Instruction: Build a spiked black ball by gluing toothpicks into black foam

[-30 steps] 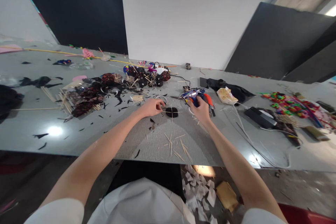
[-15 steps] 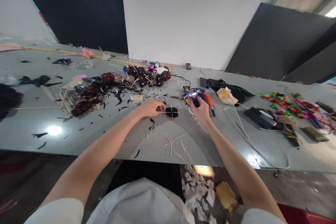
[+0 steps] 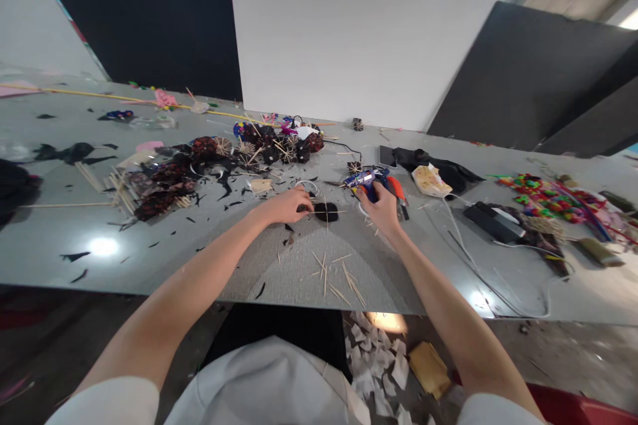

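A flat black disc [image 3: 326, 212] lies on the table in front of me, with thin wooden sticks [image 3: 339, 212] crossed over it. My left hand [image 3: 293, 206] is beside the disc, fingers pinched at the left end of the level stick. My right hand [image 3: 381, 207] grips a blue glue gun [image 3: 366, 177], whose nozzle points left, behind the disc. Close to that hand lies an orange-handled tool [image 3: 397, 188], partly covered. Several loose sticks [image 3: 325, 273] are scattered on the near side of the table.
Dark bundles with sticks [image 3: 164, 189] crowd the left, and more stick-covered pieces [image 3: 272, 146] stand behind. To the right are crumpled paper [image 3: 431, 181], a black box [image 3: 493, 222], a white cable [image 3: 461, 246] and colourful pipe cleaners [image 3: 543, 199]. Upright panels [image 3: 349, 33] line the back.
My left hand has shifted very slightly at the stick's end. The right hand and the glue gun look unchanged.
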Tool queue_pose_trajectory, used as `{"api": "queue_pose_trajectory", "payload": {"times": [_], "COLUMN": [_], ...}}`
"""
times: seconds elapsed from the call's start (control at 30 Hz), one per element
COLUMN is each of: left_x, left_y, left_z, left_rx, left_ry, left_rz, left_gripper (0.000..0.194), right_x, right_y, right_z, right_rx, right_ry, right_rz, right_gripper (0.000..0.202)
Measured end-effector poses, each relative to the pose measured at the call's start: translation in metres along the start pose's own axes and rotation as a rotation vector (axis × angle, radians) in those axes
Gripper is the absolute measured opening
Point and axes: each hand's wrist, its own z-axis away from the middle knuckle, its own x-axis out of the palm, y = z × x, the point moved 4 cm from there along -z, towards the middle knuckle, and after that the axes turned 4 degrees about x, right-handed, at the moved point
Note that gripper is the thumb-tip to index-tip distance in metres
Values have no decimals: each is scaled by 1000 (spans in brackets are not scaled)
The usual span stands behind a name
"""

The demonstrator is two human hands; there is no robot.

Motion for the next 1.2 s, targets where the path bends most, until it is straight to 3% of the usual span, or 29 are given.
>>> {"api": "queue_pose_trajectory", "payload": {"times": [0.53,1.2], "left_x": [9,7], "left_y": [-2,7], "left_z": [-2,-1], "left_rx": [46,75], "left_ry": [-4,-34], "left_rz": [-67,-213], "left_gripper": [22,24], "right_x": [1,2], "right_y": [-3,0], "right_z": [0,0], "right_rx": [-5,-20], "right_ry": [-14,-24], "right_rz": [16,29], "right_gripper": [41,40]}}
